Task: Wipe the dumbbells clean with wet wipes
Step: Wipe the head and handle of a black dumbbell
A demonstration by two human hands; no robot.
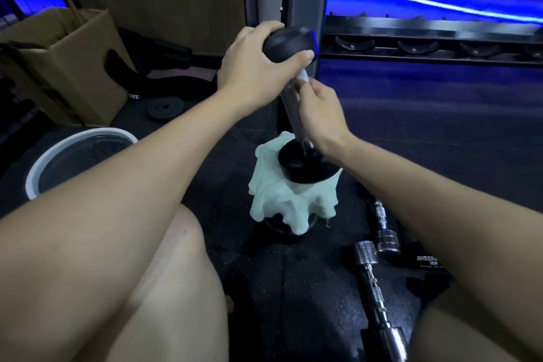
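Note:
A black dumbbell (302,166) stands nearly upright, its lower head resting on a pale green cloth (291,203) draped over a dark round object on the floor. My left hand (258,64) grips the dumbbell's upper head from the left and above. My right hand (317,109) is curled around the metal handle just below that head, pinching a small white wipe (302,77) against the bar. Most of the wipe is hidden under my fingers.
A white-rimmed bucket (44,161) stands on the left, an open cardboard box (67,67) behind it. Two chrome dumbbells (371,270) lie on the dark floor at lower right. A dumbbell rack (426,47) lit blue runs along the back right. My knee (176,273) fills the lower centre.

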